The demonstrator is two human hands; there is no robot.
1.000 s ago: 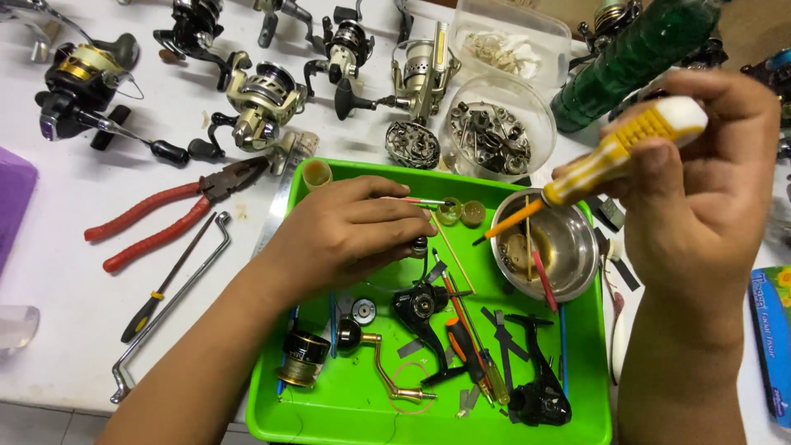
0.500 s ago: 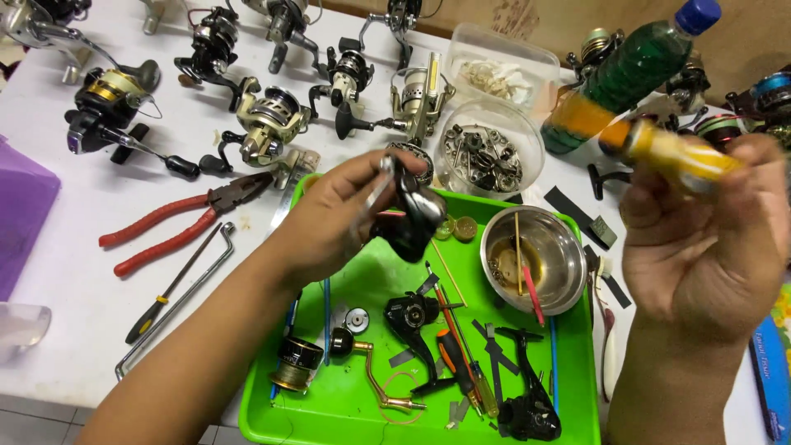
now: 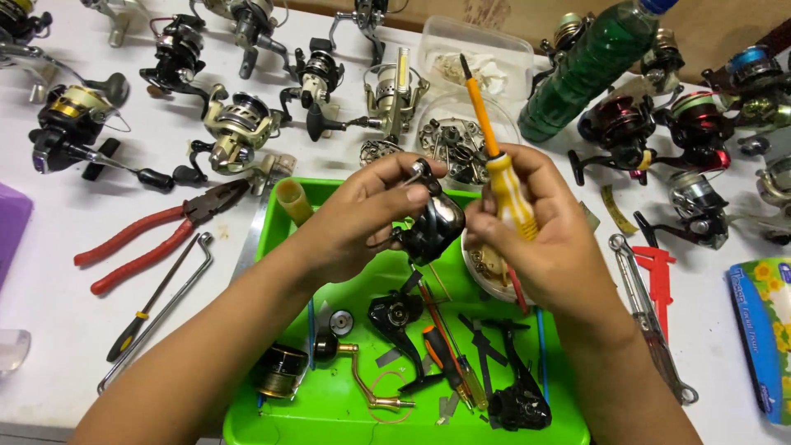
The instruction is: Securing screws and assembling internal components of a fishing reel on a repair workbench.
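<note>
We work at a white table [image 3: 49,330] crowded with fishing reels, above a bright green plastic tray [image 3: 329,412]. Our left hand [image 3: 354,218] pinches a glossy black reel housing [image 3: 432,224]; beside it, our right hand [image 3: 535,235] grips a yellow-handled screwdriver [image 3: 498,177], shaft pointing up and away.

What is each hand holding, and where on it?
The left hand holds a black fishing reel part by its top and side. The right hand holds a yellow-handled screwdriver by the handle, tip pointing away.
</note>
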